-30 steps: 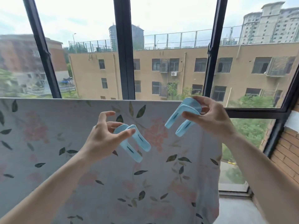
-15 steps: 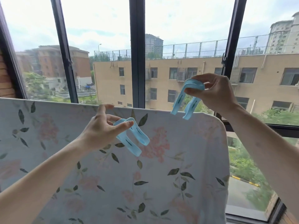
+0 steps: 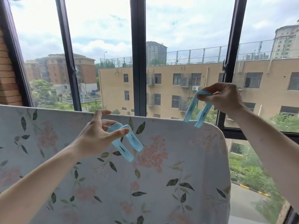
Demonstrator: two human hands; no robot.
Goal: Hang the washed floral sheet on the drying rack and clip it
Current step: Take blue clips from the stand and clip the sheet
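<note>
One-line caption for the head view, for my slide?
Each hand holds a blue clip, left, right, above the hung floral sheet.

Both your arms reach forward, bare to the elbow. Your left hand (image 3: 95, 136) sits lower, thumb and forefinger pinching the bend of a blue clip (image 3: 125, 141), other fingers spread. Your right hand (image 3: 224, 97) is raised higher, wrist bent down, fingertips pinching a second blue clip (image 3: 198, 107) by its top.
</note>
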